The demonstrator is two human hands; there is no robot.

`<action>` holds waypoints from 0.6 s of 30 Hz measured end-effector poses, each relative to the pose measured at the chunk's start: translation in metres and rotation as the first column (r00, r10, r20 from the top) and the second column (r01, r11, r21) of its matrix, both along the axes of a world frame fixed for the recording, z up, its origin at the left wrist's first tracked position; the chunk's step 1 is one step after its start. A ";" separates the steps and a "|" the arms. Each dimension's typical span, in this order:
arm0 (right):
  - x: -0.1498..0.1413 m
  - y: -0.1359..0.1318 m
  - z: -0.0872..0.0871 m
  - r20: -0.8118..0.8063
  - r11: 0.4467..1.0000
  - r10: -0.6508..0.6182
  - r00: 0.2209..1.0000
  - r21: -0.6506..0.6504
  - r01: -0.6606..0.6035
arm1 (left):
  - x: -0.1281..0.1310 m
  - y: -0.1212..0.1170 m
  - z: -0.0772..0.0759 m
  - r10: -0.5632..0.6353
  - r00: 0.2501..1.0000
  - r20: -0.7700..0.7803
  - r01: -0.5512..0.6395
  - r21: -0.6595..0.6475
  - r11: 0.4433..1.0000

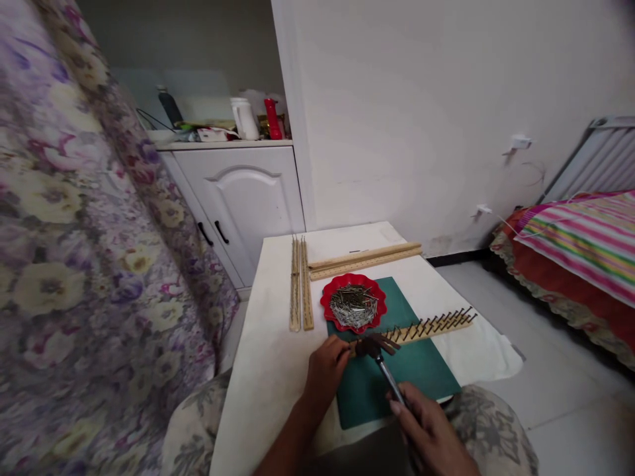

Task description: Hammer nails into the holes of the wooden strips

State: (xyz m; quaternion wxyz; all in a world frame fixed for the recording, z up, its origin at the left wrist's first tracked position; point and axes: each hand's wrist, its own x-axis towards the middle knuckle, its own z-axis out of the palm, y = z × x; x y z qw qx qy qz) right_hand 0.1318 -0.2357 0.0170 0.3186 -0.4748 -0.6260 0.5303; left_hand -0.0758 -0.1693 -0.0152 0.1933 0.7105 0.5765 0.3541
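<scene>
My right hand (429, 430) is closed round the handle of a claw hammer (380, 354), whose dark head rests at the near left end of a wooden strip (431, 327) studded with a row of nails. My left hand (325, 370) is pinched at that same end of the strip, fingers together beside the hammer head; a nail between them cannot be made out. The strip lies across a green mat (417, 373). A red scalloped dish (353, 303) full of loose nails sits on the mat's far left corner.
Two pairs of bare wooden strips (300, 284) (364, 258) lie on the white table (268, 370) beyond the dish. A floral curtain (74, 264) hangs at left, a white cabinet (238, 198) stands behind, and a striped bed (580, 244) is at right.
</scene>
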 end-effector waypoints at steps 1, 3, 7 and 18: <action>-0.003 0.005 0.003 0.060 0.998 0.006 0.998 0.059 -0.009 | 0.000 0.000 -0.001 -0.002 1.000 0.014 0.002 0.000 1.000; -0.008 0.012 0.004 0.154 0.990 0.004 0.988 0.138 -0.026 | -0.001 0.000 -0.003 -0.003 1.000 0.030 0.003 -0.002 1.000; -0.015 0.017 -0.005 0.265 0.978 0.004 0.964 0.200 -0.060 | -0.002 0.001 -0.007 -0.007 0.999 0.036 0.008 -0.005 1.000; -0.016 0.013 -0.008 0.268 0.967 -0.066 0.961 0.254 -0.004 | -0.003 0.002 -0.005 -0.030 0.998 0.057 0.030 -0.010 0.999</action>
